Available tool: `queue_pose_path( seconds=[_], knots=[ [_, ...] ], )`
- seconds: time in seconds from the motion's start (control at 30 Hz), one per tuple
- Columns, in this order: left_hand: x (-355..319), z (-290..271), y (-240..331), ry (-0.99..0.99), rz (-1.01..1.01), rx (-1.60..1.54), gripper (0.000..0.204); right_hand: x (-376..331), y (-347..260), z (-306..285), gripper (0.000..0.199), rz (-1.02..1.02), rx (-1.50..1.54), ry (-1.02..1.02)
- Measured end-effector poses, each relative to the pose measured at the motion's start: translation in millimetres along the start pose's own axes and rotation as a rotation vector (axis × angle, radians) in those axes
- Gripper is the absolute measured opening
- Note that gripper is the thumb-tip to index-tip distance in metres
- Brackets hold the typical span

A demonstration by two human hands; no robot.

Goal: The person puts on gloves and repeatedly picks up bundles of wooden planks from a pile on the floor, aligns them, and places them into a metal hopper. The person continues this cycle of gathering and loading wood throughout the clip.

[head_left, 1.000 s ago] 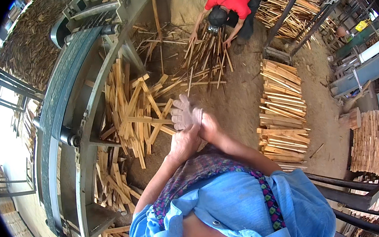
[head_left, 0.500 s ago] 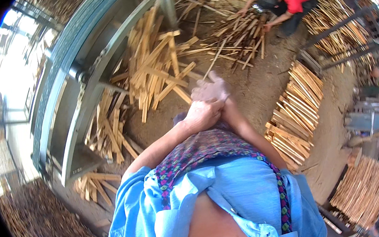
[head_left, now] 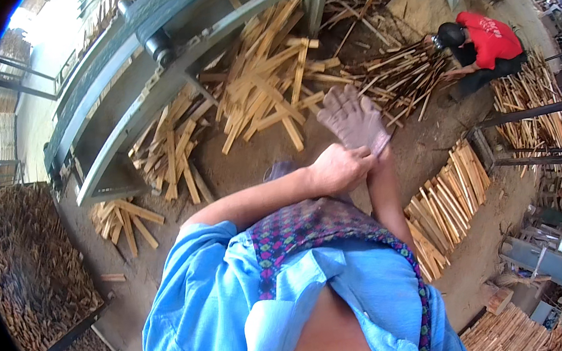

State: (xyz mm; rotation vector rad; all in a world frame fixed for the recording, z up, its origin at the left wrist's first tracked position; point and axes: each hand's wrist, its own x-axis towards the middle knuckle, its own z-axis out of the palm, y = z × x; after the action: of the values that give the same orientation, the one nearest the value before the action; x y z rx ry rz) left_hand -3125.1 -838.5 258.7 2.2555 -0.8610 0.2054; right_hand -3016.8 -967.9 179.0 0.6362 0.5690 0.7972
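Note:
My right hand (head_left: 351, 116) wears a greyish-mauve work glove (head_left: 363, 127), its fingers spread and pointing away from me. At the wrist, my bare left hand (head_left: 342, 168) is closed on the glove's cuff. Nothing lies in the gloved palm as far as I can see. Both hands are held in front of a dark patterned apron (head_left: 314, 220). Just beyond them on the ground lies a loose heap of pale wooden slats (head_left: 264, 93).
A metal machine frame (head_left: 145, 97) curves along the left. A person in a red top (head_left: 492, 41) bends over a heap of thin dark sticks (head_left: 395, 77). Stacked wood strips (head_left: 449, 200) lie at right; a large stack of wood (head_left: 27, 249) stands at far left.
My hands have moved slightly right in the picture. The gloved right fingers have spread out, while my left hand stays at that wrist. The view has turned, shifting the surroundings.

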Motion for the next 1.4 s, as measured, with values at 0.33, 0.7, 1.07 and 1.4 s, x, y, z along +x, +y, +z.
queue_pose_path(
  seconds=[0.33, 0.7, 1.07, 1.4],
  knots=[
    [-8, -19, 15, 0.106, -0.527, 0.013, 0.034, -25, 32, -47, 0.064, -0.56, -2.454, -0.06],
    [-29, -23, -13, -0.164, -0.543, 0.092, 0.028, -41, 53, -48, 0.06, -0.805, -2.944, -0.128],
    [-20, -22, 4, -0.022, -0.375, -0.274, 0.013, -27, 44, -31, 0.068, -0.823, -2.679, -0.188],
    [-6, 2, 19, -0.105, -0.325, 0.009, 0.026, -15, 28, -3, 0.069, -0.533, -1.093, -0.044]
  ],
)
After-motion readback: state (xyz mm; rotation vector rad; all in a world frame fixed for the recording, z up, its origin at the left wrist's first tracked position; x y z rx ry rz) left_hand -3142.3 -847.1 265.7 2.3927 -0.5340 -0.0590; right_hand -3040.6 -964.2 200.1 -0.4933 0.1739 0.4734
